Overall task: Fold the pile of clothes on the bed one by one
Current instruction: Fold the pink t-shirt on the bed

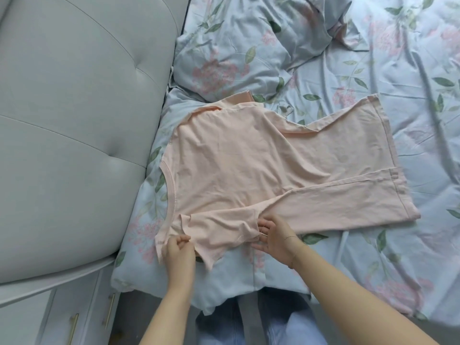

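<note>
One headboard [74, 120], grey, padded and tufted, at far left. One cabinet [62, 317] below it, white, with two gold handles showing.

One bed [410, 220] under a pale blue sheet printed with pink flowers and green leaves, much creased. Two pillows in the same print: one [231, 53] at top centre, one [139, 245] nearer, lying under the collar end of the shirt.

One shirt [236, 165], pale peach, thin knit, spread on the bed just right of the headboard. Round neckline toward the headboard, hem toward the right. Far sleeve lies flat at the top edge. Near sleeve is folded in over the body. A strip of the near side, from waist to hem, is also turned over, leaving a straight crease. Surface lightly wrinkled.

Two hands, bare. Left hand [179, 252]: fingers curled, pinching the shoulder edge of the near sleeve. Right hand [273, 236]: fingers pinching the sleeve's cuff end; a thin bracelet at the wrist.

One pair of blue jeans [293, 327], worn by the person, at bottom centre.
</note>
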